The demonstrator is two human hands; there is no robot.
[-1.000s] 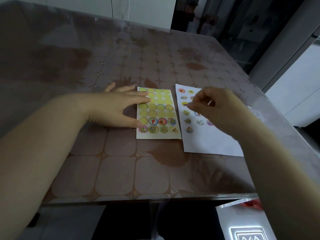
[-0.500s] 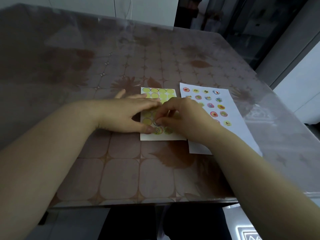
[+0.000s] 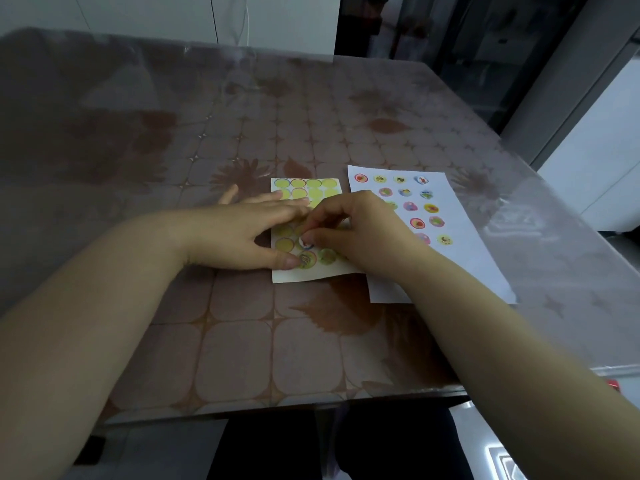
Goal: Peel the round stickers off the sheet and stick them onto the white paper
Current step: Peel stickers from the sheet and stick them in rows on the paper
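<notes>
The sticker sheet (image 3: pixel 304 276) lies flat on the table; most of its circles are bare yellow, and a few picture stickers sit in its bottom rows. My left hand (image 3: pixel 239 233) presses flat on the sheet's left side, thumb tip at the bottom row. My right hand (image 3: pixel 353 230) hovers over the sheet's middle, its thumb and forefinger pinching a round sticker (image 3: pixel 304 242) whose edge curls up off the sheet. The white paper (image 3: pixel 460 258) lies just right of the sheet with several stickers stuck on it in rows; my right wrist covers its lower left part.
The table (image 3: pixel 242 341) has a brown floral cover under clear plastic, its near edge close to me. A dark doorway and white walls stand beyond the far and right edges. A red item (image 3: pixel 613 385) peeks out below the right edge.
My right hand moved from the white paper left onto the sticker sheet and pinched a sticker, lifting its edge. My left hand stayed pressed on the sheet.
</notes>
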